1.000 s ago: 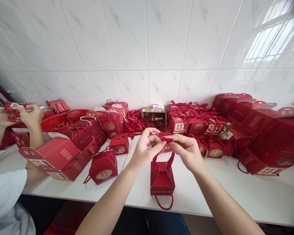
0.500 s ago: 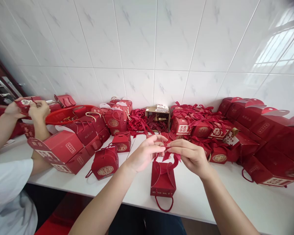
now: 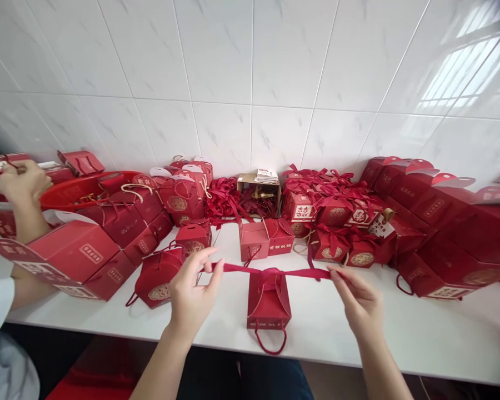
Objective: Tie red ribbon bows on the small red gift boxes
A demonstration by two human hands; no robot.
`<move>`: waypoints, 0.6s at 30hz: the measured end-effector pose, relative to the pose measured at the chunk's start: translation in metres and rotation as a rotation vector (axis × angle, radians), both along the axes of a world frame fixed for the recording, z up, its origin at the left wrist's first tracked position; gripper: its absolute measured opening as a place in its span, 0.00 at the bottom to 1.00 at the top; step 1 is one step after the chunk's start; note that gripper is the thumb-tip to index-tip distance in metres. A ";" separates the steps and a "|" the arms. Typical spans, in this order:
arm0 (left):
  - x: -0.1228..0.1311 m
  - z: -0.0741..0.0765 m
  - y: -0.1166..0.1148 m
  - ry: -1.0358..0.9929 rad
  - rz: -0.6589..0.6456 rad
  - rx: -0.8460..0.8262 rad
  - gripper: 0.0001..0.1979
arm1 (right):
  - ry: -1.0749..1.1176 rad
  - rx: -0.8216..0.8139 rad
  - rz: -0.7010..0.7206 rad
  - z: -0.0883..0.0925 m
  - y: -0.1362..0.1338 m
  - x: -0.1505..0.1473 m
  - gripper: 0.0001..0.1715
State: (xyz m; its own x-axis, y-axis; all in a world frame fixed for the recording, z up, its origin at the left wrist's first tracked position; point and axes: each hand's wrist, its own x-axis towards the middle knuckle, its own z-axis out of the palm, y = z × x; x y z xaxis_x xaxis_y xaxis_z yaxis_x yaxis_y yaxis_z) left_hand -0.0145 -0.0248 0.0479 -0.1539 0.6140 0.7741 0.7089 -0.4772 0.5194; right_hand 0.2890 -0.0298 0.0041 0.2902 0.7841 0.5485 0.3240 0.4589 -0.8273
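A small red gift box point(image 3: 270, 305) with a dark red cord handle stands on the white table in front of me. A red ribbon point(image 3: 295, 273) is knotted at its top and stretched out taut to both sides. My left hand point(image 3: 194, 283) pinches the ribbon's left end between thumb and fingers. At the other side my right hand point(image 3: 356, 297) grips the right end. Just behind the ribbon sit two more red boxes point(image 3: 254, 240) side by side. Left of my left hand is a rounded red box point(image 3: 159, 278) with a gold emblem.
Stacked red boxes point(image 3: 441, 244) fill the right side, ribboned boxes point(image 3: 337, 214) beside them. A heap of red ribbons point(image 3: 224, 198) and an open carton point(image 3: 250, 179) lie near the tiled wall. At left, a red basin point(image 3: 62, 194) and another person's hand point(image 3: 25, 180) holding a box.
My hands have moved apart from close together above the box, drawing the ribbon out straight to both sides. The view has shifted slightly; the two boxes behind now show clearly.
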 end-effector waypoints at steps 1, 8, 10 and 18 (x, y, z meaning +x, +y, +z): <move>-0.010 -0.012 -0.004 -0.003 0.047 -0.044 0.12 | 0.055 -0.104 -0.067 -0.011 -0.006 0.012 0.09; -0.027 -0.079 -0.034 0.078 0.151 -0.238 0.04 | 0.051 -0.542 -0.206 -0.054 -0.029 0.052 0.22; -0.016 -0.080 -0.032 0.017 0.088 -0.255 0.04 | 0.020 -0.443 -0.200 -0.052 -0.024 0.044 0.24; 0.031 -0.055 0.008 -0.457 -0.479 -0.743 0.10 | -0.132 -0.414 0.437 -0.020 0.011 -0.021 0.15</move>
State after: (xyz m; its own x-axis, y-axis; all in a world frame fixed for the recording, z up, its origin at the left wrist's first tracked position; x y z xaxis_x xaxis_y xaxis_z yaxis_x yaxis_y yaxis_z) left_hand 0.0163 -0.0171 -0.0075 0.0491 0.9942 0.0961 0.1838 -0.1035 0.9775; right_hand 0.2675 -0.0184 -0.0158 -0.1557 0.9708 0.1826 0.2899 0.2217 -0.9310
